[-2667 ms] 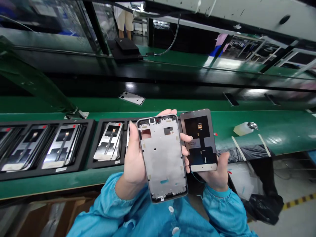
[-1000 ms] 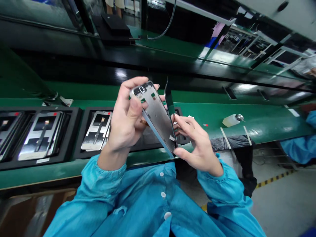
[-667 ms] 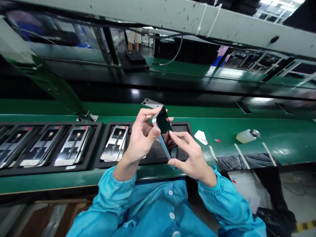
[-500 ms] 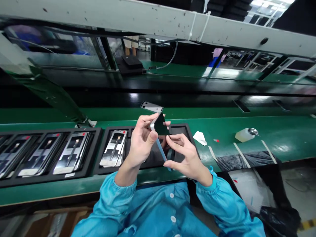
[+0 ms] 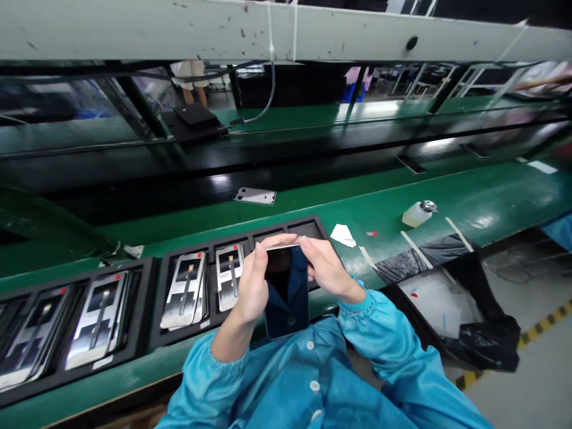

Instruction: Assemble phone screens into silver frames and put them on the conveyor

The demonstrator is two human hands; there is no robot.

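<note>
A phone with a dark, glossy screen (image 5: 287, 298) is held between my two hands, screen toward me, above the bench's front edge. My left hand (image 5: 257, 280) grips its left side and top corner, the thumb along the edge. At the upper right corner, my right hand (image 5: 326, 265) pinches the phone with bent fingers. Just left of my left hand, a silver phone part with a red mark (image 5: 227, 277) lies in the black foam tray (image 5: 156, 319). Beside it in the same tray is a stack of similar phone parts (image 5: 184, 292).
Another tray (image 5: 145, 298) of stacked phone parts stands at the left. A pale phone housing (image 5: 254, 195) lies beyond my hands. To the right are white paper (image 5: 342, 235), a liquid bottle (image 5: 417, 214) and a black bag (image 5: 487, 339). A beam (image 5: 179, 36) crosses overhead.
The phone has turned from edge-on to screen facing me and come lower. My right hand has moved from its lower side to its top corner. The camera view has shifted right.
</note>
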